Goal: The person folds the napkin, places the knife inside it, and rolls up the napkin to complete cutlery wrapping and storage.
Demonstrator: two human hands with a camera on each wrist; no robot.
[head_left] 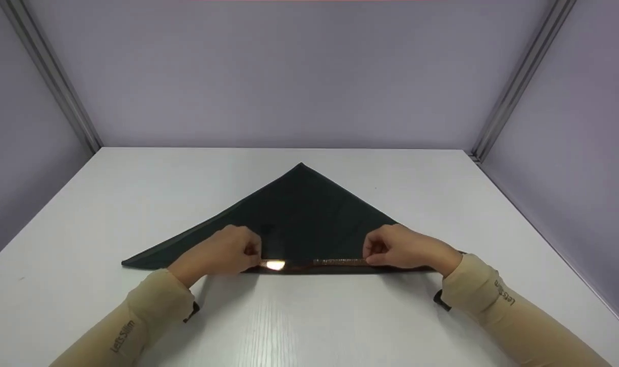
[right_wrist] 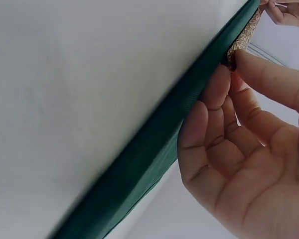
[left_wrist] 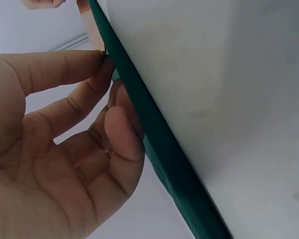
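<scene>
A dark green cloth point(head_left: 304, 214) lies folded into a triangle on the white table point(head_left: 309, 321), its long edge nearest me. Along that edge runs a thin glittery copper strip point(head_left: 334, 262) with a bright glare spot near its left end. My left hand point(head_left: 256, 255) pinches the strip's left end between thumb and fingers. My right hand point(head_left: 369, 253) pinches the right end. In the left wrist view the left hand point(left_wrist: 107, 57) grips at the cloth's edge point(left_wrist: 159, 144), beside the strip point(left_wrist: 92, 30). In the right wrist view the right hand point(right_wrist: 229, 62) holds the strip point(right_wrist: 241, 42) against the cloth point(right_wrist: 154, 159).
Lilac walls with metal corner rails point(head_left: 49, 76) enclose the table on three sides. The cloth's corners point(head_left: 128, 263) spread out beyond both hands. Bare white table surface surrounds the cloth.
</scene>
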